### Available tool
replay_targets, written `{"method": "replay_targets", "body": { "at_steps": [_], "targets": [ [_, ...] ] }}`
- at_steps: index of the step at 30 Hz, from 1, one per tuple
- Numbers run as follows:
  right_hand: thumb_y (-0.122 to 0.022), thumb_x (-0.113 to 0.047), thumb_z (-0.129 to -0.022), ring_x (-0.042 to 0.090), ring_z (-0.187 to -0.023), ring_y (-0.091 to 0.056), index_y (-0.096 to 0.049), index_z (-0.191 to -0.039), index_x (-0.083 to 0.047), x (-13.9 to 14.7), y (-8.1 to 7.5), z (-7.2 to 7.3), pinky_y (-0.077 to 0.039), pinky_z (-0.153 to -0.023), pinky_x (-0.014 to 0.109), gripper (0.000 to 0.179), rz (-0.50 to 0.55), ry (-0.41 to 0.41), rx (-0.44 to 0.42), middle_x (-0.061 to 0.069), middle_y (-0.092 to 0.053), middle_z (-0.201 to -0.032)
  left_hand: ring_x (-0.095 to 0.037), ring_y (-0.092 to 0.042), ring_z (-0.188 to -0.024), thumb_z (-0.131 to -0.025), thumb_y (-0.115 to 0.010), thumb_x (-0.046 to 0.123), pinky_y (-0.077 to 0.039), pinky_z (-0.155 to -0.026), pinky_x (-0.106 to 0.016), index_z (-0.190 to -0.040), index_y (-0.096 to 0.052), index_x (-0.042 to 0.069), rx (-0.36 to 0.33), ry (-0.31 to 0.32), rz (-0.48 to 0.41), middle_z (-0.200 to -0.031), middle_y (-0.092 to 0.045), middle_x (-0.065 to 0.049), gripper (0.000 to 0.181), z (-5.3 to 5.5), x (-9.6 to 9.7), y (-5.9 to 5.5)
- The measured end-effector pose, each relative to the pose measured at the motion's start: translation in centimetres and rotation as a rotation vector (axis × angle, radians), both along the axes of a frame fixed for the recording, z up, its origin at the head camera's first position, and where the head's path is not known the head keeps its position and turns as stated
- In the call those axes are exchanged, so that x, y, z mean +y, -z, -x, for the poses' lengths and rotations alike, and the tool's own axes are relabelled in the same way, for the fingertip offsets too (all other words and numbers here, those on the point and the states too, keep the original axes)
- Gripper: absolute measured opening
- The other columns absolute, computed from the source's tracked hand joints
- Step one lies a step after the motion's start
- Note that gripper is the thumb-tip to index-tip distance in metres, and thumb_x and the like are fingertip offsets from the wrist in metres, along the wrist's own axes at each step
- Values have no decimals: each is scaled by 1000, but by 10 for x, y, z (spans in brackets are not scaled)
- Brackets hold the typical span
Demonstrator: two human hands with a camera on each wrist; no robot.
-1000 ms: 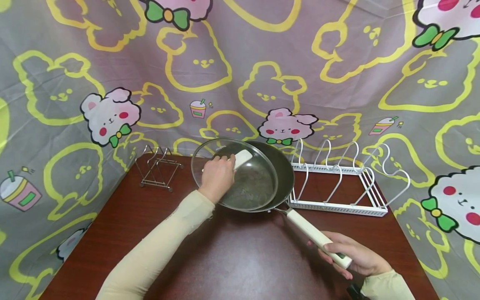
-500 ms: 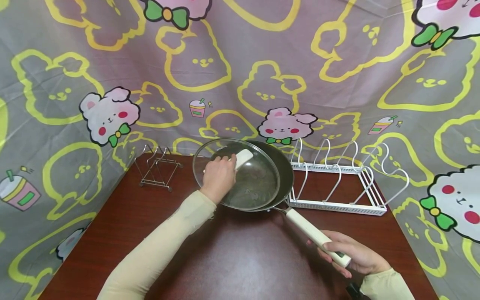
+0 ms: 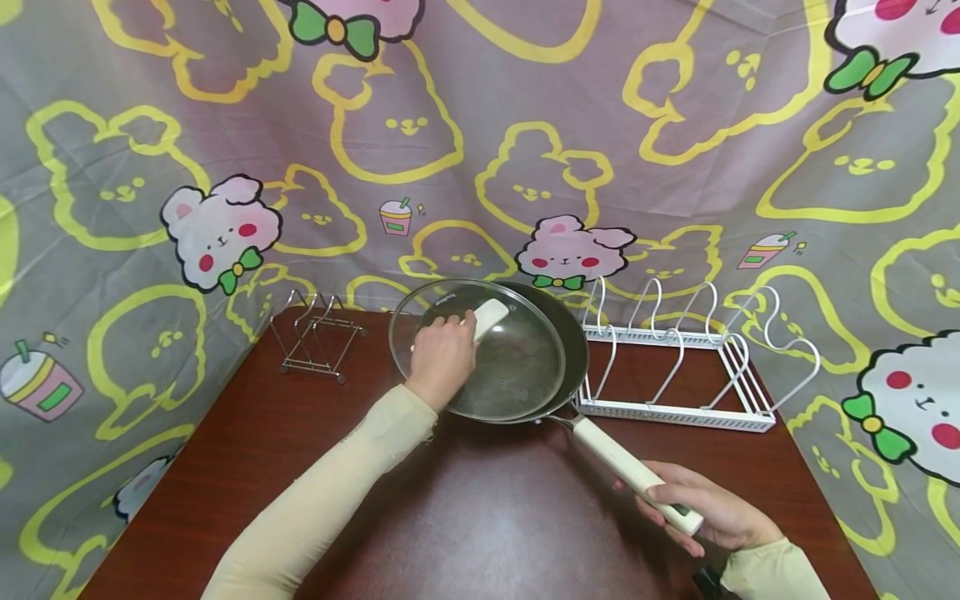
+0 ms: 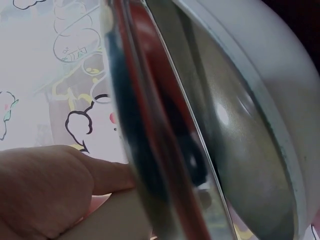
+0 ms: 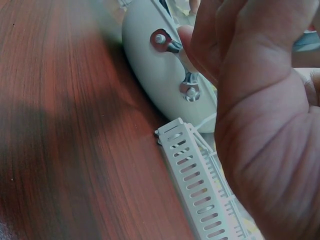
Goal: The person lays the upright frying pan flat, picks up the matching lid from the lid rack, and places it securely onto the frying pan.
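My left hand [image 3: 444, 354] grips the cream handle [image 3: 492, 317] of a clear glass lid [image 3: 517, 371]. The lid overlaps most of a dark-lined frying pan [image 3: 575, 342], set off toward the left; the pan's right part shows uncovered. In the left wrist view a gap separates the lid's rim [image 4: 150, 125] from the pan's pale outer wall [image 4: 280, 45]. Fingers and thumb of my right hand [image 3: 720, 510] hold the pan's long cream handle [image 3: 611, 458] near its end. The right wrist view shows two rivets on the pan's side [image 5: 150, 65].
A white rack [image 3: 675, 417] with several upright loops stands right behind the pan handle, close to the pan's right side. At the back left is a small metal wire rack [image 3: 311, 367]. Both stand on the brown wooden table [image 3: 495, 517], before a patterned curtain [image 3: 480, 108].
The lid and my left hand have shifted slightly to the right over the pan. My right hand and the pan look still.
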State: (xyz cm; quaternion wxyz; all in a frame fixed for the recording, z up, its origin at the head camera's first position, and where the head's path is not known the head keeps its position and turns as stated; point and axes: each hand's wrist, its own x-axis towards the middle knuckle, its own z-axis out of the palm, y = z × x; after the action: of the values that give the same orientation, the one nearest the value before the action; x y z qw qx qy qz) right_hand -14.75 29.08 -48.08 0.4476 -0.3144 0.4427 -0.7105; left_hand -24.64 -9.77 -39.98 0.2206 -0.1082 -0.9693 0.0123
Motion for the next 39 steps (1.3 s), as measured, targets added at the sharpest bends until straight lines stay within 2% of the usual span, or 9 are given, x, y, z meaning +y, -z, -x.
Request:
{"method": "replay_targets", "body": {
  "at_steps": [3,10,20,27,39],
  "targets": [
    [-18,7,-104,43,-42,-22,-40,-145,8,0,0,0,-16,-28,52,47,0,-3,-1,4,-59,-99,-29,-72,-85,-92,-77,32,-57,-64,-39,-134,-66,6,-9,-5,-1,-100,-77,-11,50,-1,1,1],
    [-22,7,-104,42,-42,-22,-29,-143,19,-1,-4,-1,-16,-28,52,41,-15,5,5,2,-59,-98,-30,-72,-87,-93,-76,31,-58,-65,-41,-135,-65,6,-26,-7,-10,-102,-77,-12,50,0,1,2],
    [-22,6,-104,39,-44,-23,-33,-144,15,0,-2,-2,-20,-28,48,42,-26,26,3,1,-61,-98,-29,-72,-85,-92,-76,31,-57,-63,-40,-134,-66,6,-8,-11,-7,-101,-77,-11,50,-1,2,3],
    [-18,7,-104,41,-44,-23,-40,-147,7,1,1,-1,-17,-29,52,47,-6,-1,-3,3,-59,-99,-30,-72,-85,-93,-75,31,-58,-63,-41,-134,-65,5,-11,-16,-8,-103,-77,-13,50,-1,5,4],
    [-16,8,-104,43,-43,-22,-38,-146,8,1,3,1,-16,-29,53,48,11,-14,-8,4,-58,-100,-30,-71,-82,-95,-74,32,-58,-62,-41,-134,-65,4,-1,-21,-6,-102,-77,-12,49,-2,8,6]
  ]
}}
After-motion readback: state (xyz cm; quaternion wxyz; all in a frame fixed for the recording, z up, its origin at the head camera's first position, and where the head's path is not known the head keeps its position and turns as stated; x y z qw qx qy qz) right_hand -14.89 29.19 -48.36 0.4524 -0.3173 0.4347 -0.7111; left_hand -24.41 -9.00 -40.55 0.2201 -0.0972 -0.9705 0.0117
